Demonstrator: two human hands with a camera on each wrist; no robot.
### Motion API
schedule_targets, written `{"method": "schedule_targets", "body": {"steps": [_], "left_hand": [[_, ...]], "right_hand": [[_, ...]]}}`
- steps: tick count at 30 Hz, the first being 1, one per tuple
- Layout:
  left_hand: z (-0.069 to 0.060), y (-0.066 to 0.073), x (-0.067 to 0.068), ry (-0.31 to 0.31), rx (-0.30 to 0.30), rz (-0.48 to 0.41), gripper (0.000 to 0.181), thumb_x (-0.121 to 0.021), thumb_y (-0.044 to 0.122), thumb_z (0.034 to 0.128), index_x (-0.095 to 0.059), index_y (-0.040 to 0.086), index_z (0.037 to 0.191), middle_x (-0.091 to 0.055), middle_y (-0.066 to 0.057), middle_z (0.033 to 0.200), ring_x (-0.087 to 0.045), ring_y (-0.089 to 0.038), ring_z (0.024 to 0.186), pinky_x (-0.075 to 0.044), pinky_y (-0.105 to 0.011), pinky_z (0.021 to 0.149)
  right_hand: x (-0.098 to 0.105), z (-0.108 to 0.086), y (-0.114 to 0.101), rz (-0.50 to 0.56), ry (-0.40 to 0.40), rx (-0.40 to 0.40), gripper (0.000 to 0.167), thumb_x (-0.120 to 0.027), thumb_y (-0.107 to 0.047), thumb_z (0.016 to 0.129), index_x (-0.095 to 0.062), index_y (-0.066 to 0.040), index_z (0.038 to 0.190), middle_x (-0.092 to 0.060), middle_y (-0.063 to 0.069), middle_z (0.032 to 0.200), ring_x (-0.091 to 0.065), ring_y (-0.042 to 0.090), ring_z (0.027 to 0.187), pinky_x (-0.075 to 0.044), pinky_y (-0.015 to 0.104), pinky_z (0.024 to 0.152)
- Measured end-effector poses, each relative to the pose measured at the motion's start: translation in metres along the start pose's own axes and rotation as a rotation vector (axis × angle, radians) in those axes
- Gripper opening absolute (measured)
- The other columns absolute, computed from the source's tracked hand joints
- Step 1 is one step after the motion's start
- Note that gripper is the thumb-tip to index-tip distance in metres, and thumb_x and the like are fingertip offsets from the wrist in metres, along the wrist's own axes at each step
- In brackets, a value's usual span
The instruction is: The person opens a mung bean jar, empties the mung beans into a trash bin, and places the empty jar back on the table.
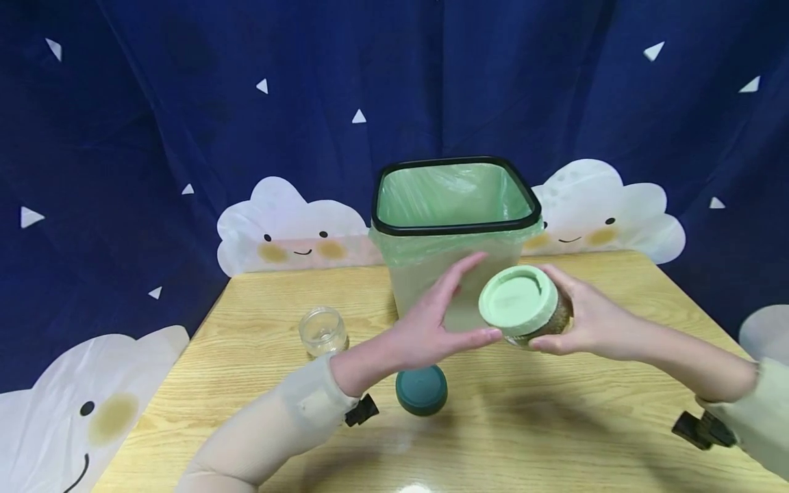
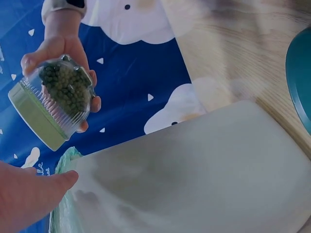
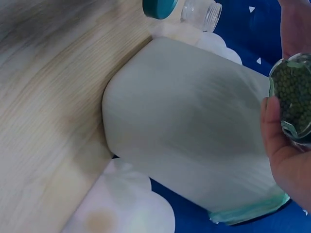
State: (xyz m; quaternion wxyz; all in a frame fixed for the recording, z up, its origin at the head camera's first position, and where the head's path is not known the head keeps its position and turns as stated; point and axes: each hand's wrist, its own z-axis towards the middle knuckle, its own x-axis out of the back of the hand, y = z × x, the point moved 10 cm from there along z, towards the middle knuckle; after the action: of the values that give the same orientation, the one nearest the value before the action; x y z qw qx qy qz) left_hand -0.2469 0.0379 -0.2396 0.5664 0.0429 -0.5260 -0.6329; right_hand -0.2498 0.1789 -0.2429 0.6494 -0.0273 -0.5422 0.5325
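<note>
In the head view my right hand (image 1: 594, 320) grips a clear jar (image 1: 559, 318) above the table, tilted so that its pale green lid (image 1: 519, 299) faces left and up. Small green beans (image 3: 293, 94) show through the jar wall in the right wrist view. My left hand (image 1: 428, 327) is held out beside the lid, thumb and fingers spread. Its thumb looks close to the lid in the head view, but a gap separates them in the left wrist view. A dark teal lid (image 1: 422, 389) and a small clear jar (image 1: 323, 331) stand on the table.
Behind the hands stands a pale bin with a black rim (image 1: 459, 228) and a green plastic liner (image 1: 453, 195). The wooden table (image 1: 530, 431) ends at a blue curtain (image 1: 320, 61) with white clouds and triangles.
</note>
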Motion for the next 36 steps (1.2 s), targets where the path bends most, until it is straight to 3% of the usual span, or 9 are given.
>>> {"method": "schedule_targets", "body": {"steps": [9,20,28,36], "left_hand": [[-0.001,0.0,0.008,0.006,-0.008,-0.014,0.091,-0.079,0.021,0.0817,-0.023,0.017,0.153,-0.03,-0.003,0.154,-0.027,-0.011,0.14,-0.028,-0.031,0.111],[-0.002,-0.002,0.008,-0.017,-0.024,0.0,0.095,-0.084,0.018,0.0764,-0.027,0.013,0.152,-0.035,-0.006,0.152,-0.034,-0.013,0.137,-0.028,-0.031,0.111],[-0.002,0.001,0.009,-0.008,-0.079,-0.082,0.084,-0.082,0.008,0.0782,-0.034,0.007,0.148,-0.042,-0.006,0.148,-0.04,-0.008,0.132,-0.031,-0.029,0.11],[-0.004,0.001,0.011,0.019,-0.083,-0.108,0.076,-0.081,0.005,0.0781,-0.041,0.004,0.142,-0.046,-0.007,0.143,-0.043,-0.009,0.131,-0.034,-0.028,0.108]], "right_hand": [[-0.014,0.011,-0.01,0.078,-0.052,0.002,0.084,-0.088,-0.008,0.067,-0.042,0.003,0.137,-0.058,0.011,0.118,-0.056,0.007,0.104,-0.044,0.016,0.087],[-0.022,0.017,-0.013,0.06,-0.063,0.013,0.08,-0.089,-0.012,0.065,-0.046,0.004,0.131,-0.06,0.009,0.115,-0.057,0.009,0.102,-0.044,0.016,0.088],[-0.022,0.022,-0.011,0.043,-0.072,-0.023,0.078,-0.089,-0.015,0.067,-0.047,0.003,0.13,-0.061,0.006,0.113,-0.057,0.011,0.101,-0.044,0.018,0.087],[-0.024,0.025,-0.012,0.034,-0.084,-0.037,0.077,-0.089,-0.018,0.066,-0.049,0.001,0.129,-0.063,0.004,0.109,-0.058,0.012,0.098,-0.046,0.022,0.085]]}}
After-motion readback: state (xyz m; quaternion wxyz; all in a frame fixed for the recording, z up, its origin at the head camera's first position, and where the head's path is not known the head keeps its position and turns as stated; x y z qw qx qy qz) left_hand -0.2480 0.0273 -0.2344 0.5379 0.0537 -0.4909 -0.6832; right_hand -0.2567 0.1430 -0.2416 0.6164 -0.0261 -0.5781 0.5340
